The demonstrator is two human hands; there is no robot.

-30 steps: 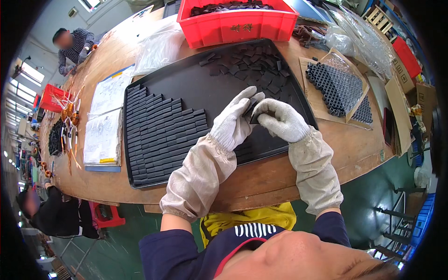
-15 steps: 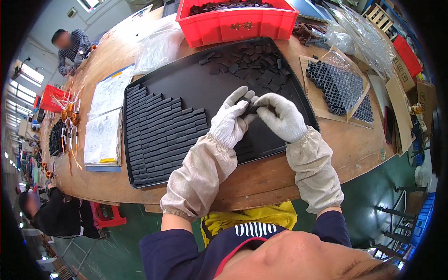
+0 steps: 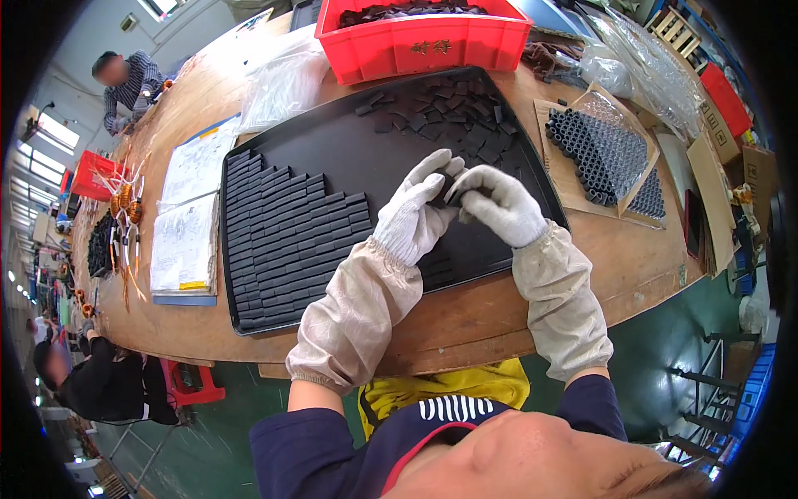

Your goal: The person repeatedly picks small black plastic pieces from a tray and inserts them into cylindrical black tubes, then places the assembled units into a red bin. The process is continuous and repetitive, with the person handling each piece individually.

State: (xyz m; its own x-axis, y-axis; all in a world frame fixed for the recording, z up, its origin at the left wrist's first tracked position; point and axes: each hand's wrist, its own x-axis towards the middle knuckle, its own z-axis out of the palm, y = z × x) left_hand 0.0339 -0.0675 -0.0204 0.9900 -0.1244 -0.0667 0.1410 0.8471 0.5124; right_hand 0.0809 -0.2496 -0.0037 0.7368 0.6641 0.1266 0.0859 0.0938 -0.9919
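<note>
Gloved hands meeting over the middle of a black tray (image 3: pixel 349 141) on a wooden table (image 3: pixel 632 266). The left hand (image 3: pixel 411 218) and the right hand (image 3: pixel 497 204), both in white knit gloves with beige sleeve guards, are raised just above the tray floor so that a small dark block (image 3: pixel 442 191) can be handled clear of the pieces below. The fingers of both hands are curled in and closed on this block from opposite sides, the left thumb and forefinger pinching its near end; whether 1 piece or several stacked pieces are held cannot be told. Finished rows of dark blocks (image 3: pixel 274 241) fill the tray's left part, edge to edge, apparently to keep them ordered and countable, while a loose heap of dark blocks (image 3: pixel 440 108) lies toward the tray's far right corner, within easy reach of the hands. A red bin (image 3: pixel 432 46) stands touching the tray's far edge. A cardboard sheet of dark tubes (image 3: pixel 594 154) lies near the table's right edge; papers (image 3: pixel 187 224) lie beside the tray's left edge.
</note>
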